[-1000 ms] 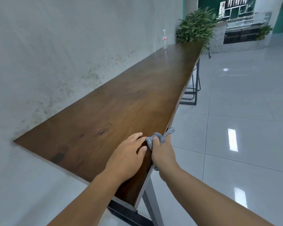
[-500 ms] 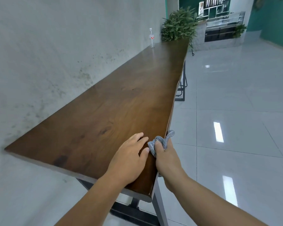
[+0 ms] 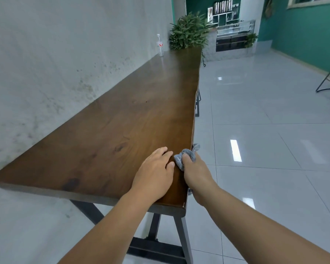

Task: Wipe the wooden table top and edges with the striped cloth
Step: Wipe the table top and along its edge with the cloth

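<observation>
Hands: right hand [image 3: 195, 170] grips cloth [image 3: 185, 157].

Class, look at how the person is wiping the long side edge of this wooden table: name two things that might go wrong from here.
1. The cloth is bunched small in the right hand, so it may skip parts of the wavy table edge and bare fingers may rub the wood.
2. A plastic bottle stands at the far end of the table top; wiping that far might knock it over.

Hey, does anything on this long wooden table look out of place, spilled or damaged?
Nothing spilled or broken. The only stray item is a plastic bottle standing upright at the far end of the wooden table, by the wall. A dark blotch marks the near corner.
</observation>
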